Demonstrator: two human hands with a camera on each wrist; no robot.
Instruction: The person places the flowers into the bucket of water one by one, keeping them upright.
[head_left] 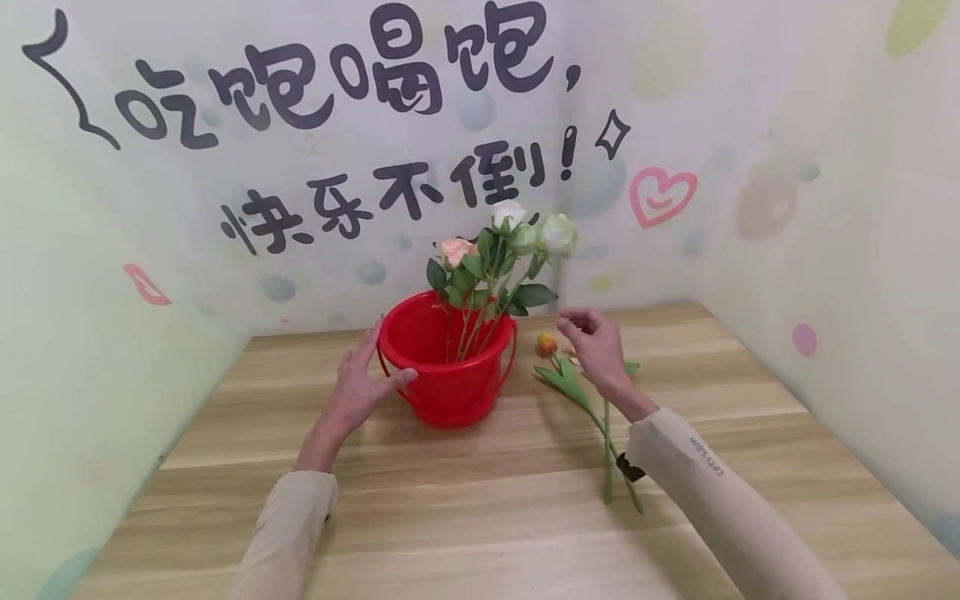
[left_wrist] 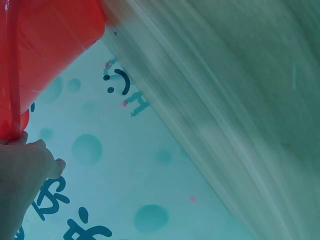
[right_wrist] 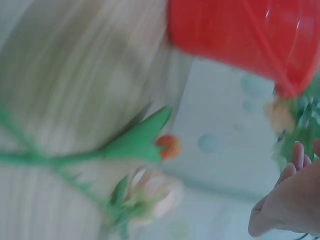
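Note:
A red bucket (head_left: 450, 400) stands upright on the table, its rim also in both wrist views. My left hand (head_left: 360, 387) holds its left side, thumb across the front and fingers at the rim. Inside lean a peach rose (head_left: 456, 250), a white rose (head_left: 508, 215) and pale green-white roses (head_left: 558, 235), stems down. My right hand (head_left: 596, 350) hovers right of the bucket, fingers loosely bent with nothing visible in them. Below it lies an orange tulip (head_left: 547, 343), its stem crossing that of a pale pink rose (right_wrist: 157, 195), which my right hand mostly hides in the head view.
The wooden table (head_left: 450, 525) meets a printed wall (head_left: 480, 150) close behind the bucket, with side walls at left and right. The bucket's thin red handle (head_left: 512, 358) hangs down along its side. A dark band (head_left: 630, 468) shows under my right sleeve.

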